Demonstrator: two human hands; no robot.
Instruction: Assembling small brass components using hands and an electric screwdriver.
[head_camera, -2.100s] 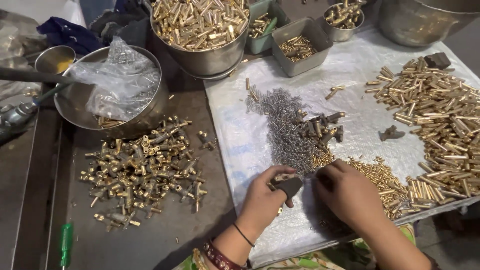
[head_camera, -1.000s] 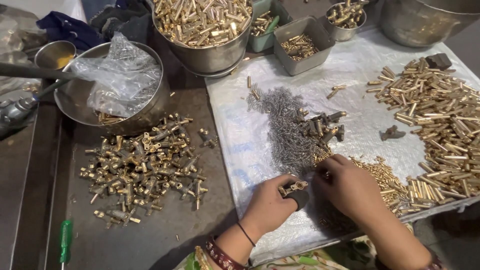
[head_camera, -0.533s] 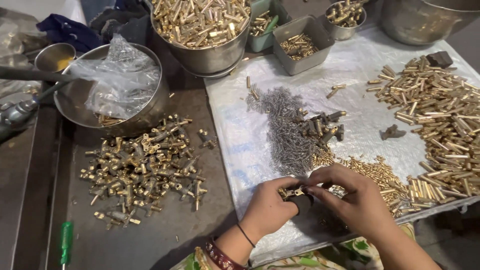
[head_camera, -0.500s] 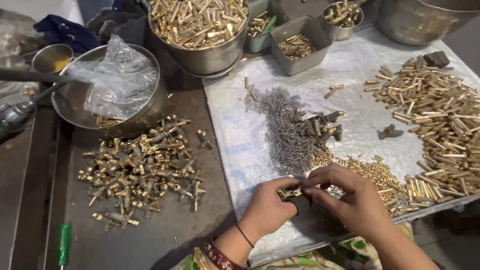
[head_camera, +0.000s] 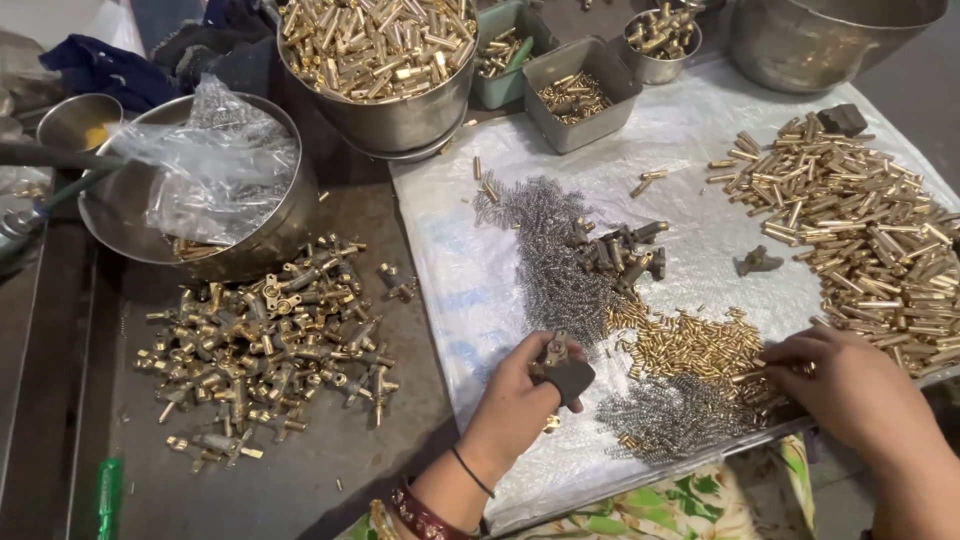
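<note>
While the left hand (head_camera: 520, 395) grips a dark fitting (head_camera: 566, 375), the right hand (head_camera: 850, 385) lies open-fingered among brass pins (head_camera: 700, 350) near the sheet's edge (head_camera: 640, 470).

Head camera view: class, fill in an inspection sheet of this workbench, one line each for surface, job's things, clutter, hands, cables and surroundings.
Surface: dark metal bench; a white plastic sheet covers its right part.
Job's things: dark small part held over the sheet; small brass pins and grey springs lie loose beside it.
Clutter: heap of brass valve fittings, steel bowl with a plastic bag, steel pot of brass tubes, grey tray, long brass tubes.
Hands: left hand grips the dark part; right hand rests on brass pieces, fingertips down.
Cables: nothing seen.
Surroundings: large steel vessel at the far edge; floral cloth at the near edge.
</note>
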